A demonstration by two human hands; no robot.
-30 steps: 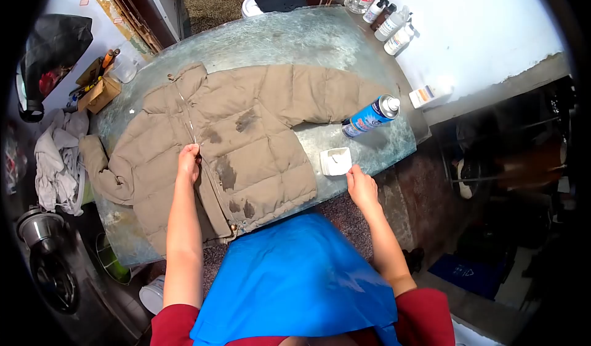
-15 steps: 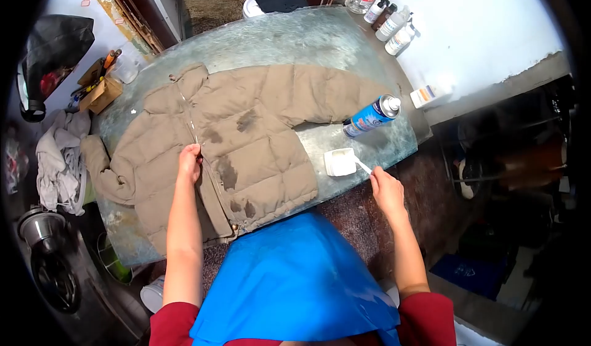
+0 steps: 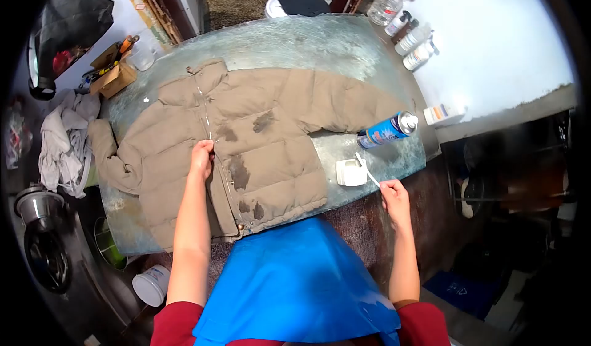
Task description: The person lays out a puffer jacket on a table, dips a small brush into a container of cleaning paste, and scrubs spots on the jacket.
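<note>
A brown padded jacket (image 3: pixel 283 106) lies spread on the table, with several dark wet-looking patches on its front. My left hand (image 3: pixel 202 158) is closed on the jacket's front edge along the zipper, about halfway down. Between the fingers of my right hand (image 3: pixel 395 199) is a slim white stick-like tool (image 3: pixel 373 177), its kind too small to make out. The tool's far end is over the right side of a small white tub (image 3: pixel 352 175); whether they touch I cannot tell. Behind the tub, beside the jacket's sleeve, stands a blue spray can (image 3: pixel 388 131).
The worn greenish table (image 3: pixel 265 41) has its near edge at my blue apron (image 3: pixel 295 278). Several bottles (image 3: pixel 414 39) line the wall at the back right. A cardboard box of tools (image 3: pixel 114 78) and grey cloths (image 3: pixel 66 143) are at the left. A white bucket (image 3: pixel 151 286) stands below.
The white tool in my right hand has tilted, its far end now higher over the tub. My left hand stays on the zipper edge. The whole view has shifted slightly.
</note>
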